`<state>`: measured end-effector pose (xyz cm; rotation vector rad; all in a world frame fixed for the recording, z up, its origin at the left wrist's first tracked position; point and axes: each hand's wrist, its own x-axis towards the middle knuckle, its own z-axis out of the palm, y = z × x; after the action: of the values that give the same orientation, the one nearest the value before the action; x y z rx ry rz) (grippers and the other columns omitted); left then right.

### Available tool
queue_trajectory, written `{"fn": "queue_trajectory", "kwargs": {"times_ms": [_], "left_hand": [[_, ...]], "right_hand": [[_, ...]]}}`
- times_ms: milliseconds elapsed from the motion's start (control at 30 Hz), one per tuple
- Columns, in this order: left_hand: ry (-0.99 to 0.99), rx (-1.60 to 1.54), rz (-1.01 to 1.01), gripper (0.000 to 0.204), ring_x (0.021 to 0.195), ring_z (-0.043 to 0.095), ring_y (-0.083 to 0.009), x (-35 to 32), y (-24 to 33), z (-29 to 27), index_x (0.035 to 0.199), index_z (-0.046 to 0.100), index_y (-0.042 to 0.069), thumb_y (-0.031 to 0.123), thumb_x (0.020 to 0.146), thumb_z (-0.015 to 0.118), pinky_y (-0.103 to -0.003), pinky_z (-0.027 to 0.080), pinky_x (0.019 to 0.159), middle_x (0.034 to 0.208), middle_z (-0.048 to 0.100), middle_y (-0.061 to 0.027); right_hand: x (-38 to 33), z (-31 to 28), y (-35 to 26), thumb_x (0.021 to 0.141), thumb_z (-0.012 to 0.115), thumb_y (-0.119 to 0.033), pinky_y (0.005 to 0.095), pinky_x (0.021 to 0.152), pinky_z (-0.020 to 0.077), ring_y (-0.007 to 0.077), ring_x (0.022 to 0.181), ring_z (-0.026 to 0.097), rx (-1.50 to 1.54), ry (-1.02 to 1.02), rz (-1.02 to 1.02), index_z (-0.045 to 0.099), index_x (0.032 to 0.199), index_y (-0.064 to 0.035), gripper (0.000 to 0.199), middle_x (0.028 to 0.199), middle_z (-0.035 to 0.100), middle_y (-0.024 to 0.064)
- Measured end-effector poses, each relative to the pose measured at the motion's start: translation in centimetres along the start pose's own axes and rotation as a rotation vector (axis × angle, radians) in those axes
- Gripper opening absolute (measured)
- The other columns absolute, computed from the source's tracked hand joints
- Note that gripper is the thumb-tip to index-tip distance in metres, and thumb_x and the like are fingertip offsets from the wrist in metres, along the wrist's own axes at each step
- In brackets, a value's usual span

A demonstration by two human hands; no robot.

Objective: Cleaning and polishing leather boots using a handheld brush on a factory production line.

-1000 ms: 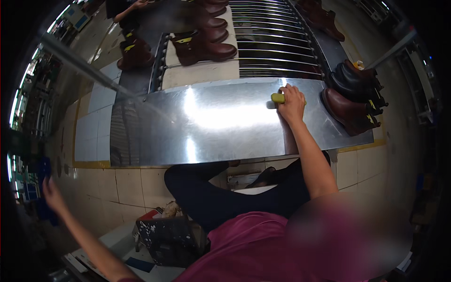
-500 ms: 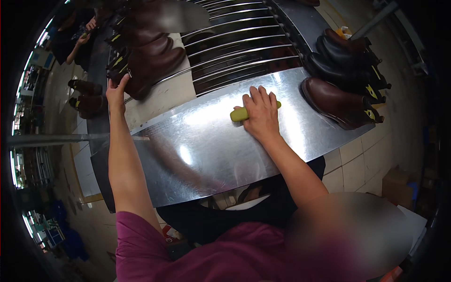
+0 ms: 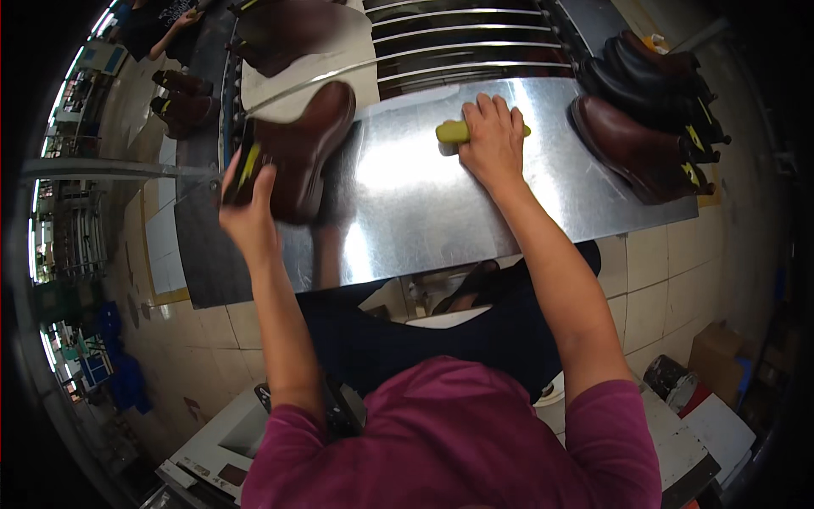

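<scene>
A dark brown leather ankle boot with yellow-green side trim is gripped at its shaft by my left hand. It lies tilted on its side above the left end of the metal table, its toe pointing away from me. My right hand is closed over a yellow-green rounded bar on the tabletop. Both ends of the bar stick out past my fingers; its kind is unclear.
Beyond the table runs a roller conveyor bearing a pale board with more brown boots. Brown and black boots line the table's right end. More boots stand at left, near another person.
My left hand has brought one brown boot off the board, nearer to me and over the table. My right hand stays on the yellow-green bar. The view has shifted.
</scene>
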<state>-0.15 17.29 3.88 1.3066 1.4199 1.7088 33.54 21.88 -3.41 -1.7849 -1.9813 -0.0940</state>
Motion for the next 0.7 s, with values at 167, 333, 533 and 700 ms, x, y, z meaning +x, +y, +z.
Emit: {"fn": "queue_trajectory", "kwargs": {"times_ms": [167, 333, 533, 700], "left_hand": [[0.024, 0.240, 0.034, 0.066, 0.119, 0.061, -0.0210, -11.1, 2.4, -6.9, 0.138, 0.056, -0.003, 0.017, 0.083, 0.084, -0.036, 0.047, 0.105, 0.129, 0.064, -0.0117], [-0.047, 0.242, -0.107, 0.107, 0.129, 0.053, -0.0246, -13.9, 0.8, -12.0, 0.150, 0.039, 0.000, 0.057, 0.071, 0.085, -0.040, 0.044, 0.108, 0.141, 0.053, -0.0121], [-0.022, 0.092, -0.227, 0.120, 0.127, 0.055, -0.0265, -14.2, -1.0, -14.0, 0.147, 0.042, 0.001, 0.067, 0.058, 0.087, -0.043, 0.046, 0.107, 0.140, 0.054, -0.0099], [-0.101, -0.021, -0.272, 0.112, 0.136, 0.049, -0.0286, -14.5, -1.1, -15.1, 0.149, 0.041, 0.001, 0.060, 0.066, 0.088, -0.046, 0.041, 0.113, 0.146, 0.051, -0.0117]], "right_hand": [[-0.2, 0.0, -0.2, 0.076, 0.068, -0.003, 0.0600, 0.112, 0.0301, 0.0395, 0.133, 0.047, 0.046, -0.003, -0.027, 0.064, 0.115, -0.0061, 0.040, 0.135, 0.056, 0.0181], [-0.2, 0.5, 0.4, 0.074, 0.070, -0.006, 0.0573, 0.112, 0.0295, 0.0370, 0.134, 0.047, 0.013, -0.009, -0.041, 0.064, 0.119, -0.0081, 0.046, 0.139, 0.055, 0.0172], [0.1, 0.6, 0.1, 0.084, 0.072, -0.017, 0.0538, 0.110, 0.0333, 0.0335, 0.132, 0.049, -0.021, 0.007, -0.046, 0.065, 0.117, -0.0107, 0.034, 0.134, 0.058, 0.0119], [-0.2, 0.6, 0.4, 0.087, 0.072, -0.022, 0.0539, 0.109, 0.0336, 0.0334, 0.132, 0.049, -0.030, 0.020, -0.039, 0.064, 0.117, -0.0105, 0.033, 0.134, 0.058, 0.0120]]}}
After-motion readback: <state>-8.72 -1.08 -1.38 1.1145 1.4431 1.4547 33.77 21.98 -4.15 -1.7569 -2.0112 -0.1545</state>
